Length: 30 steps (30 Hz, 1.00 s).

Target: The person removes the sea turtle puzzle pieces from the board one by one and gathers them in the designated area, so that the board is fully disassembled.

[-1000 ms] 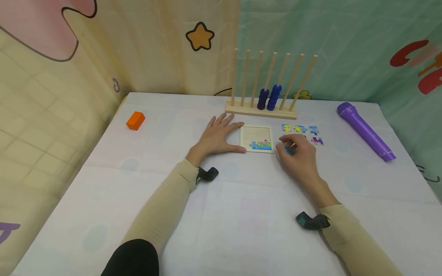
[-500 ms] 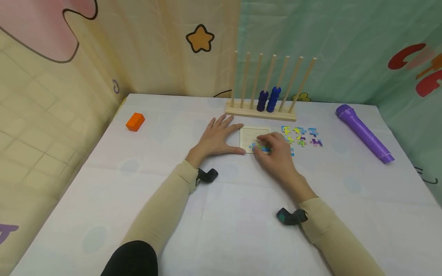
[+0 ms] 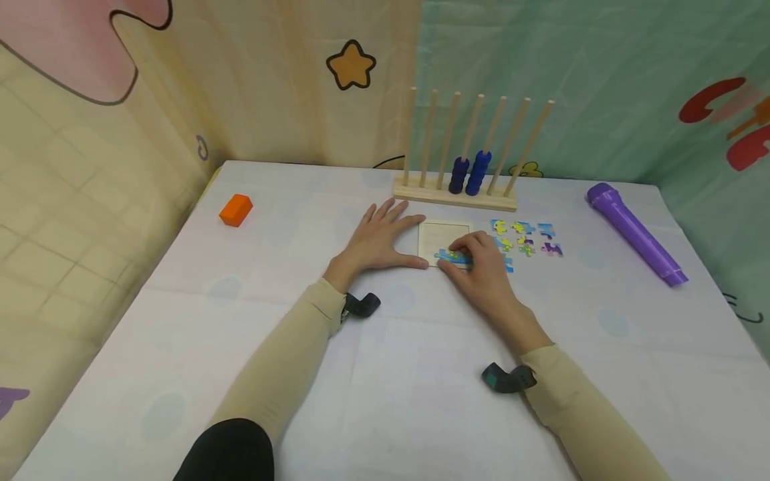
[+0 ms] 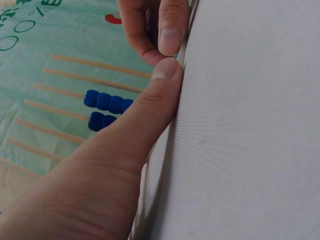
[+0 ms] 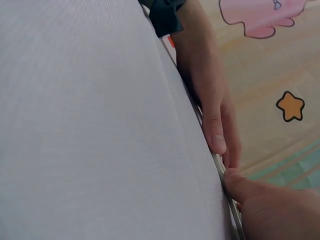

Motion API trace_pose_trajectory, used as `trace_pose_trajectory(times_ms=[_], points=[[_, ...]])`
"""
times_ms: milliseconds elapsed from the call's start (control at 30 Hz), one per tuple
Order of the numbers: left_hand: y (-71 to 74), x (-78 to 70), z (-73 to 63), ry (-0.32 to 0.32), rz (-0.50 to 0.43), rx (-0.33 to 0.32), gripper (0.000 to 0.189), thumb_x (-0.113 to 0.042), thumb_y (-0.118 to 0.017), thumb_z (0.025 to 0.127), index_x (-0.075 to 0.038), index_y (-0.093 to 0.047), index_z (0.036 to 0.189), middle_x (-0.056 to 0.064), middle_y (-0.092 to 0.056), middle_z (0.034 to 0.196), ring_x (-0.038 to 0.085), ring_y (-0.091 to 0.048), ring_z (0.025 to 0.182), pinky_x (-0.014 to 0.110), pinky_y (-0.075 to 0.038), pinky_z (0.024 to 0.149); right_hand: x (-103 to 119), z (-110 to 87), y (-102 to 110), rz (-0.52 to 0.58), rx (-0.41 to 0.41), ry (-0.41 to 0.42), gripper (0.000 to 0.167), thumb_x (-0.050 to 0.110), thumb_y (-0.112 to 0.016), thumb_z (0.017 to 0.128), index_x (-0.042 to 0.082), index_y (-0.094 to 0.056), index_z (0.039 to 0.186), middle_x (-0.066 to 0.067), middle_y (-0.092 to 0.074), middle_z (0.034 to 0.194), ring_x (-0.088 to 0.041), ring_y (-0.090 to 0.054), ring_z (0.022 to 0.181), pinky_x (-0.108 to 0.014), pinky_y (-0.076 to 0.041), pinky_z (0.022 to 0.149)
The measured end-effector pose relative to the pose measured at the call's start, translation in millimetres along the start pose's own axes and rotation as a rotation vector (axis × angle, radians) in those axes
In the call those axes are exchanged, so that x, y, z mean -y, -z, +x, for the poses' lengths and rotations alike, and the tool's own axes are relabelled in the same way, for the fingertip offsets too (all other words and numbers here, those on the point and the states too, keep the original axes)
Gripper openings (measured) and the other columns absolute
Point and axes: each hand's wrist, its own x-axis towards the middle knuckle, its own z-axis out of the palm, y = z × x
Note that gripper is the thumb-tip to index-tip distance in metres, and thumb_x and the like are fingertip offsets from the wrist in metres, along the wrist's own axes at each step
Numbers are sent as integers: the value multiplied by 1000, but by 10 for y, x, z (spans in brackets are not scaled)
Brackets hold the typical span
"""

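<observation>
A square wooden puzzle tray [image 3: 442,232] lies mid-table with a blue strip of joined puzzle pieces [image 3: 446,255] along its near edge. My left hand [image 3: 380,239] rests flat beside it, fingers spread, with thumb and index fingertip at the tray's left edge. Over the tray's near right corner, my right hand [image 3: 481,270] has thumb and fingers bent in a pinch on a puzzle piece, mostly hidden by the fingers. The left wrist view puts the left thumb [image 4: 167,70] close to the right fingertips [image 4: 170,42].
Several loose puzzle pieces [image 3: 526,250] lie right of the tray. Behind stands a wooden peg rack [image 3: 454,196] with blue beads on two pegs. A purple toy microphone [image 3: 637,234] lies at the right, an orange block [image 3: 236,210] at the far left.
My right hand has moved left from the loose pieces to the tray's near right corner, and its thumb and fingers have come lower there. My left hand has stayed put.
</observation>
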Motion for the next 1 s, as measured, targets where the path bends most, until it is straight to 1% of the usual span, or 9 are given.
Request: trace_pose_trajectory(times_ms=[133,267,367,533,633,700,800,900,1000], points=[[-7,-2,1,1,-1,13,103,-85,-69,77,-39,-37,163,6,-18,177,32,-3,166,56,-1,133,2,13,9,4,51,-33,38,26,-83,94,0,-65,114,-17,-56,118,-32,-54,106,-46,-48,95],[2,-1,10,8,11,13,103,-85,-69,78,-39,-37,163,5,-17,178,31,-3,166,55,0,133,-1,54,29,23,85,-34,39,25,-82,95,-2,-62,115,-18,-52,118,-32,-52,104,-45,-46,94],[4,4,23,10,15,9,103,-85,-69,78,-39,-36,164,5,-17,178,30,-2,166,55,0,133,-11,78,40,27,98,-36,38,24,-81,95,-2,-61,115,-18,-50,116,-32,-51,102,-44,-45,92],[-17,-2,33,5,-3,13,103,-86,-68,78,-38,-37,164,5,-17,178,31,-2,166,55,1,133,-16,76,43,23,119,-80,41,29,-81,95,-1,-61,115,-17,-48,117,-30,-50,102,-44,-44,92],[-16,-20,44,5,-10,11,103,-85,-69,78,-38,-37,164,5,-17,178,31,-1,166,55,1,133,-14,86,61,11,125,-84,43,31,-81,95,-1,-61,114,-16,-48,117,-30,-50,102,-43,-44,92],[-7,-33,49,4,-11,12,103,-85,-69,78,-38,-36,164,5,-16,178,31,-1,166,55,2,133,-14,94,73,3,117,-75,42,31,-82,95,-1,-61,112,-16,-47,116,-29,-50,101,-43,-44,91],[11,-44,52,-1,-12,14,103,-85,-69,78,-38,-36,164,5,-16,178,31,0,166,55,2,133,13,99,65,12,76,-86,40,29,-84,92,-1,-62,108,-16,-49,113,-29,-51,99,-42,-44,88],[15,-37,44,0,-4,20,103,-84,-69,78,-38,-36,164,5,-16,178,30,0,166,55,2,133,60,98,10,9,24,-105,40,30,-85,91,0,-63,104,-16,-50,109,-29,-51,94,-41,-43,84],[6,-24,27,10,11,26,103,-84,-70,78,-39,-36,164,5,-16,178,30,-1,166,55,1,133,118,111,-55,-25,0,-114,42,33,-84,90,-1,-61,101,-16,-50,104,-30,-49,91,-41,-41,80]])
